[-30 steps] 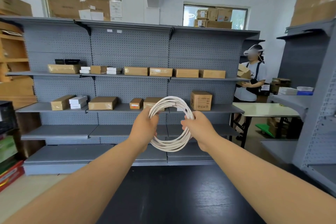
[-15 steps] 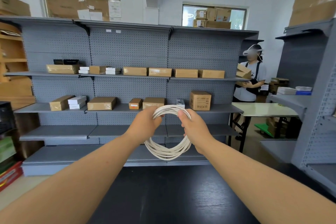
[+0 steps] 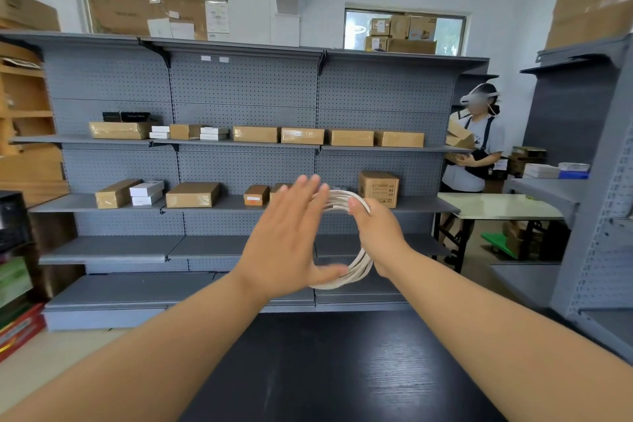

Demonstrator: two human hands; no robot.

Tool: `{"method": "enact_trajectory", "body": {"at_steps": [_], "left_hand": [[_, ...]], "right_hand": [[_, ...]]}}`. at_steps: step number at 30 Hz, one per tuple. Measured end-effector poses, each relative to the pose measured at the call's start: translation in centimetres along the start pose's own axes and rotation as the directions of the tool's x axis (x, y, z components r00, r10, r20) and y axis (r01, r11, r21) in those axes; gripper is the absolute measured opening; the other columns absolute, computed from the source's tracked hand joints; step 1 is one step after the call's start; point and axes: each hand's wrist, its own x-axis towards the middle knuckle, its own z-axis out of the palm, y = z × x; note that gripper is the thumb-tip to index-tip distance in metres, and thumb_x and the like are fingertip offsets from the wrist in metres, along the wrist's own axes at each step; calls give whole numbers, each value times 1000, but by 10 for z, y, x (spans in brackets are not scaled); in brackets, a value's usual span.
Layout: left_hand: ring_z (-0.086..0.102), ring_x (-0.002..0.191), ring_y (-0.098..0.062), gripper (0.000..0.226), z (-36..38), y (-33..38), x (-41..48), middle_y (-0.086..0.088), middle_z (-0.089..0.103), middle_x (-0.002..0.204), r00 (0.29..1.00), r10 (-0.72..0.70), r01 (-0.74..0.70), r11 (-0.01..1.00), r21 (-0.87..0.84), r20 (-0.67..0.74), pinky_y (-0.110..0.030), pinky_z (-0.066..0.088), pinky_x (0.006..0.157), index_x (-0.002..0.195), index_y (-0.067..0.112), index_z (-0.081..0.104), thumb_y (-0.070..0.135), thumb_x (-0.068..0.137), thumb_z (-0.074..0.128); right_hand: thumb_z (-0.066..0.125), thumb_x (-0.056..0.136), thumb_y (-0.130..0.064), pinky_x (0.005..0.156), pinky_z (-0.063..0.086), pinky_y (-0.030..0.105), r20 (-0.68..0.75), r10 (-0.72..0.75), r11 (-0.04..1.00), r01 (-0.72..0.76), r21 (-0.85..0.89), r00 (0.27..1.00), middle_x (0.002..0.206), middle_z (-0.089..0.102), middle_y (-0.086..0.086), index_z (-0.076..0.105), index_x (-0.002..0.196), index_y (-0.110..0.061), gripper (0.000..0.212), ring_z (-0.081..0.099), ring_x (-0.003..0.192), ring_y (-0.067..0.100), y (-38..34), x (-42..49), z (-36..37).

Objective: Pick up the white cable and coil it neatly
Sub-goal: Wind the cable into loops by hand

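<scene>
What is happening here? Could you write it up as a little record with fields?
Cable: white cable, wound into a round coil, held in the air above a dark table
Right hand: fingers curled round the coil's right side
Left hand: open and flat, covering the coil's left side; blurred, so contact is unclear
Background: grey shelves with cardboard boxes; another person at the far right

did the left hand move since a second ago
Yes: left hand dropped its grip on the white cable, opened flat, fingertips now up past the small brown box.
</scene>
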Motion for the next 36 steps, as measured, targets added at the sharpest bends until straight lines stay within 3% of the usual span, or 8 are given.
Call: {"method": "enact_trajectory", "body": {"at_steps": [5, 9, 14, 21, 26, 29, 33, 36], "left_hand": [[17, 141, -36, 128, 14, 9, -14, -21, 18, 152, 979, 165, -182, 972, 152, 116, -46, 10, 117, 146, -2, 11, 82, 58, 50], [17, 139, -41, 116, 25, 3, -15, -25, 16, 149, 988, 144, -151, 968, 198, 50, -47, 9, 116, 144, 1, 8, 63, 63, 63], [15, 140, -42, 93, 30, -4, -14, -28, 15, 148, 994, 100, -89, 974, 210, -42, -49, 11, 116, 143, -2, 6, 29, 70, 54], [16, 141, -39, 91, 27, -11, -8, -24, 17, 150, 1000, 22, -19, 987, 157, -21, -51, 18, 113, 143, -2, 7, 30, 69, 50], [29, 138, -33, 101, 24, -17, -8, -19, 39, 145, 997, 23, -36, 984, 176, 76, -48, 16, 113, 144, -1, 14, 45, 65, 57], [50, 116, -28, 99, 25, -20, -7, -12, 59, 117, 998, -6, -4, 987, 159, 67, -45, 24, 112, 139, -3, 26, 36, 57, 65], [63, 80, -25, 73, 23, -24, -1, -5, 64, 88, 999, 34, -38, 993, 108, 36, -34, 52, 81, 115, 3, 56, 28, 49, 75], [59, 57, -24, 40, 19, -26, 4, -3, 59, 65, 992, 58, -71, 992, 109, 112, -25, 46, 53, 77, 11, 58, 18, 42, 77]], "right_hand": [[37, 98, -38, 86, 46, 42, -6, 22, 1000, -22, 19, 1000, 100, 61, 8, 59, 108, -10, 37, 54, 91, 24, -10, 8, -3], [37, 97, -39, 85, 46, 44, 21, 36, 998, -38, 54, 999, 92, 58, 5, 59, 104, -12, 35, 49, 80, 20, -13, 10, -4], [38, 97, -42, 72, 39, 37, 139, 30, 1000, -30, 1, 990, 72, 47, -1, 59, 98, -13, 36, 42, 65, 15, -15, 5, -8], [40, 98, -35, 55, 30, 22, 345, -62, 970, 138, -201, 937, 63, 45, -10, 61, 90, -18, 29, 40, 57, 6, -21, -5, -12], [40, 98, -32, 62, 34, 26, 460, -93, 866, 300, -400, 883, 74, 54, -7, 62, 94, -11, 32, 49, 76, 16, -26, -12, -8], [39, 98, -34, 73, 37, 32, 499, -86, 847, 327, -419, 862, 95, 64, 4, 62, 95, -10, 33, 54, 85, 19, -27, -12, -8], [40, 97, -38, 61, 34, 30, 514, -88, 819, 355, -450, 854, 84, 58, 2, 62, 89, -15, 33, 47, 66, 13, -26, -8, -10], [40, 96, -41, 64, 35, 33, 523, -71, 768, 381, -514, 849, 76, 52, 0, 56, 83, -15, 33, 48, 72, 18, -22, -7, -7]]}}
